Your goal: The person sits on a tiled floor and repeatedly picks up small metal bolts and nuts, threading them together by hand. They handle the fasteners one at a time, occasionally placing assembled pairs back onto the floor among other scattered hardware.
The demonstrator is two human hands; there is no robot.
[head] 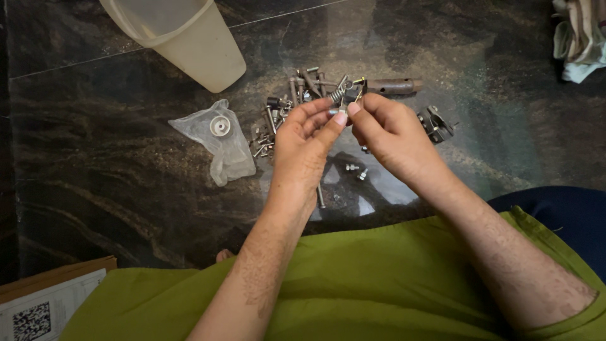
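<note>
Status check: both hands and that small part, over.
Left hand and right hand pinch one small metal part at fingertips, raised. Pile of bolts on dark floor beneath. Nothing in the way.

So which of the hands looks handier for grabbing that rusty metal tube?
Probably the right hand: the rusty tube lies just beyond its fingertips, while the left hand sits farther over. Both pinch a small metal part.

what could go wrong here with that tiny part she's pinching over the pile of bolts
1. The small metal part is pinched only at the fingertips of the left hand and right hand; if it slips it may drop into the pile of bolts below and be hard to find.
2. Loose nuts lie on the dark patterned floor, where they may be easy to overlook.
</note>
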